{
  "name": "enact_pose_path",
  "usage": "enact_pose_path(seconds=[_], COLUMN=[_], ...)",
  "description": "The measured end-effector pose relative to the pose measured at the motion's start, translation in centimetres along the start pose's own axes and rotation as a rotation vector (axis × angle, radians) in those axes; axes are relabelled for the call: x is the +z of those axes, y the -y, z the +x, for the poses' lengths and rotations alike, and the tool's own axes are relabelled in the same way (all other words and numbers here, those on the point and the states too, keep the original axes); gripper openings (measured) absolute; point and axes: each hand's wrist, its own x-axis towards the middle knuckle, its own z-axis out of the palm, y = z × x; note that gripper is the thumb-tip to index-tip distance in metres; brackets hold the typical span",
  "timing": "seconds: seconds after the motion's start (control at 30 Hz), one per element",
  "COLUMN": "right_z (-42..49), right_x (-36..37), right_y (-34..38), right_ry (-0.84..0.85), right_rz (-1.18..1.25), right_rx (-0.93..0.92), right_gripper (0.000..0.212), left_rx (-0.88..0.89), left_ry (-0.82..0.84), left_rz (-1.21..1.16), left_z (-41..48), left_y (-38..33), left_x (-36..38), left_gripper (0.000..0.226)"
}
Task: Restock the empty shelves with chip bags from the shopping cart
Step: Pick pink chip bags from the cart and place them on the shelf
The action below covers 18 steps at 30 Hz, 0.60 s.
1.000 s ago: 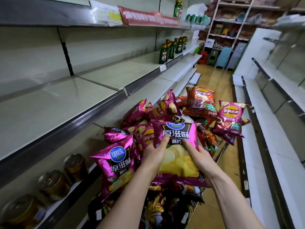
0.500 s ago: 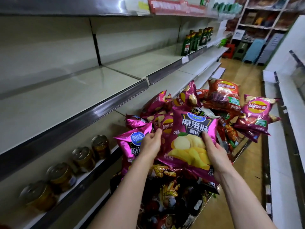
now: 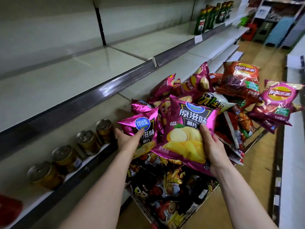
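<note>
Bare grey shelves [image 3: 66, 90] run along the left of the heaped shopping cart [image 3: 145, 212]. Above the cart's heap, the right hand [image 3: 212, 146] grips a purple chip bag [image 3: 184, 129] by its right edge, thumb across the front. Nearer the cart's left side, the left hand [image 3: 127, 139] clasps a second purple bag [image 3: 145, 129].

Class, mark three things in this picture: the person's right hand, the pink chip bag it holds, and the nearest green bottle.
right hand [image 3: 212, 147], head view, on the back of the hand.
pink chip bag [image 3: 192, 116], head view, on its black label panel.
nearest green bottle [image 3: 200, 23], head view, on the bottle's body.
</note>
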Motion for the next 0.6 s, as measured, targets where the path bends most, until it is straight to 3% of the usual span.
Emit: enact_pose_path(seconds=[0.23, 0.3, 0.37, 0.43, 0.6], right_z=[-0.1, -0.1, -0.2, -0.4, -1.2], right_x=[0.2, 0.5, 0.6, 0.8, 1.3], right_y=[-1.2, -1.5, -1.8, -1.8, -1.2], right_ry=[0.012, 0.011, 0.005, 0.0, 0.018], right_rz=[-0.127, -0.189, -0.23, -0.273, -0.264], right_rx=[0.032, 0.044, 0.04, 0.032, 0.006], right_gripper=[0.054, 0.067, 0.087, 0.092, 0.063], left_rx=[0.05, 0.06, 0.094, 0.111, 0.162], left_ry=[-0.08, -0.096, -0.102, -0.114, -0.151], left_rz=[-0.008, -0.027, -0.057, -0.075, -0.068], left_z=[1.9, 2.2, 2.1, 1.9, 1.2], left_y=[0.2, 0.3, 0.3, -0.1, -0.6], left_x=[1.9, 2.1, 2.2, 2.0, 1.1], left_gripper=[0.119, 0.115, 0.102, 0.089, 0.058])
